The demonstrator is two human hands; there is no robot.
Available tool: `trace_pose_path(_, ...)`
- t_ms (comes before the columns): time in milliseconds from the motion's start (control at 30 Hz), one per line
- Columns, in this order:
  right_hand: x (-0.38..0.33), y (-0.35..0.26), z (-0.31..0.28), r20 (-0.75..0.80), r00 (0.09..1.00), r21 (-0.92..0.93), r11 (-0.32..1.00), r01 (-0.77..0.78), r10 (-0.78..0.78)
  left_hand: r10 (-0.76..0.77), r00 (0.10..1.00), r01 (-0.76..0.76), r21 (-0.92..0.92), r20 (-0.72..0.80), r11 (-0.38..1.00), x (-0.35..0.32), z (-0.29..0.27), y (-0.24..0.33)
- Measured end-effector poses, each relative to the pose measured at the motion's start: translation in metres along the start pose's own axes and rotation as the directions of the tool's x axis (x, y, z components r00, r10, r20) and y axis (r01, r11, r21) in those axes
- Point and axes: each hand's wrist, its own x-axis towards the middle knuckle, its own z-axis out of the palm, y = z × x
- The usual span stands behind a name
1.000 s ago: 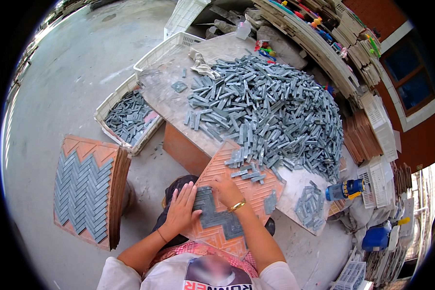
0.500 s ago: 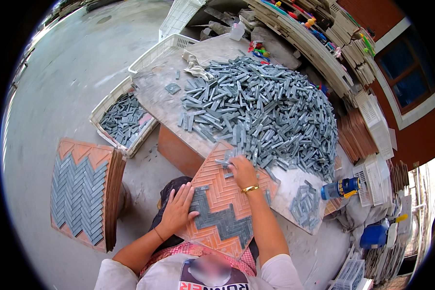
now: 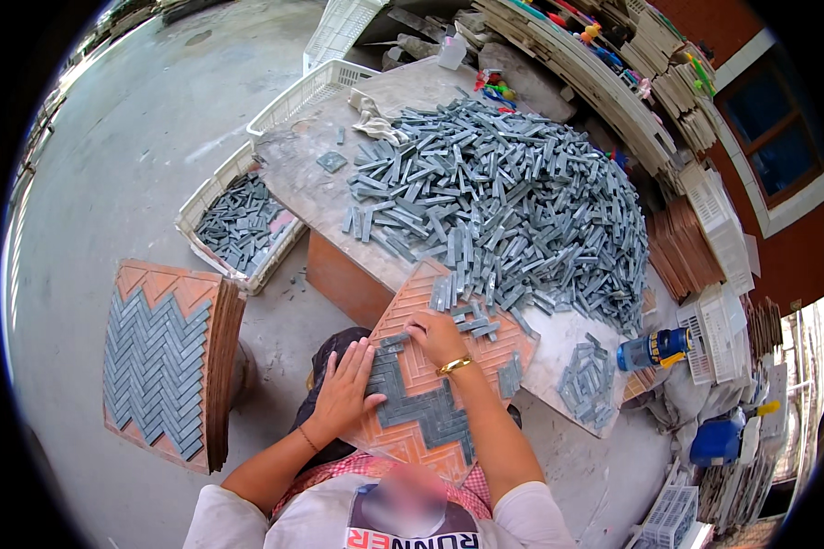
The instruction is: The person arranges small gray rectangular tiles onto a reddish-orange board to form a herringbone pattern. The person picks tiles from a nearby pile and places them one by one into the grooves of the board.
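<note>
1. Tiles (image 3: 513, 197) are lying heaped across the table (image 3: 311, 183), at 12 o'clock from the hands.
2. Orange tray (image 3: 435, 366) is leaning on the table's near edge, a grey zigzag of tiles filling its lower part.
3. Left hand (image 3: 346, 389) is lying flat, fingers spread, at the tray's 9 o'clock edge.
4. Right hand (image 3: 438, 337) is pressing loose tiles on the tray, fingers curled, gripping nothing clearly.
</note>
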Motion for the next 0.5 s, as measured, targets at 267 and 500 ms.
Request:
trace_pose_path(267, -0.017, -0.007, 0.041, -0.261, 0.958, -0.146, 0.986, 0.079, -0.115, 0.031, 0.999, -0.031, 0.035, 0.013, 0.999, 0.016, -0.006, 0.006)
trace_pose_path(500, -0.005, 0.012, 0.006, -0.501, 0.864, -0.087, 0.991, -0.099, 0.042, 0.082, 0.954, -0.088, -0.007, -0.290, 0.996, 0.036, -0.006, 0.003)
